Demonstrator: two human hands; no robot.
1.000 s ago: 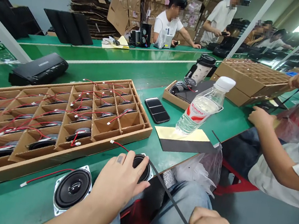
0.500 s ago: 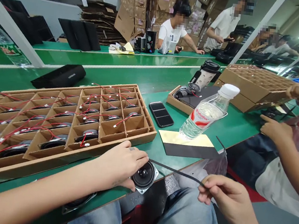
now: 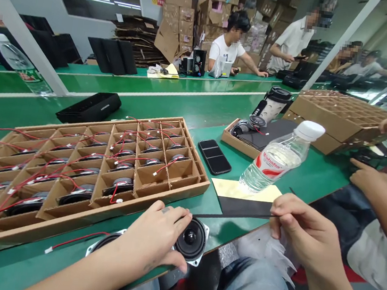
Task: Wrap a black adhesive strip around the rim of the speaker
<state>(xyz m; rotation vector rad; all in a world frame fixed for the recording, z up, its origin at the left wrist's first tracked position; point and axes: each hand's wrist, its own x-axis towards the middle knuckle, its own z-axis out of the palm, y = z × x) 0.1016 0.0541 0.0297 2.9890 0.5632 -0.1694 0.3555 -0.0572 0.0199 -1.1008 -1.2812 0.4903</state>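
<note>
Gripping a small speaker [image 3: 192, 240] at the near edge of the green tabletop [image 3: 297, 170], the left hand [image 3: 155, 235] curls over its rim, thumb under the lower edge, fingers across the top. Speaker sits cone-up and tilted toward the viewer, partly overhanging the edge. A thin black strip [image 3: 234, 215] runs from the speaker's top edge rightward to the right hand [image 3: 301, 233], which pinches its far end between thumb and forefinger, the other fingers folded in. Strip is taut, roughly level.

Just left of the held speaker, a second speaker [image 3: 104, 242] lies flat, mostly hidden by the left forearm, its red lead [image 3: 73, 242] trailing left. Behind both, a cardboard tray [image 3: 77, 187] with dividers holds more speakers with red wires, one per cell; the cells nearest the right corner stand bare. Right of the tray: a dark phone [image 3: 214, 157], face up. Nearer, a yellow-and-black sheet [image 3: 243, 199] with a water bottle [image 3: 277, 158] standing on it. Beyond, a shallow box [image 3: 239, 139] with parts and a cup [image 3: 272, 103].

Crumpled clear plastic [image 3: 268, 252] lies over the lap below the right hand. A co-worker's hand [image 3: 370, 180] rests on the tabletop at far right.
</note>
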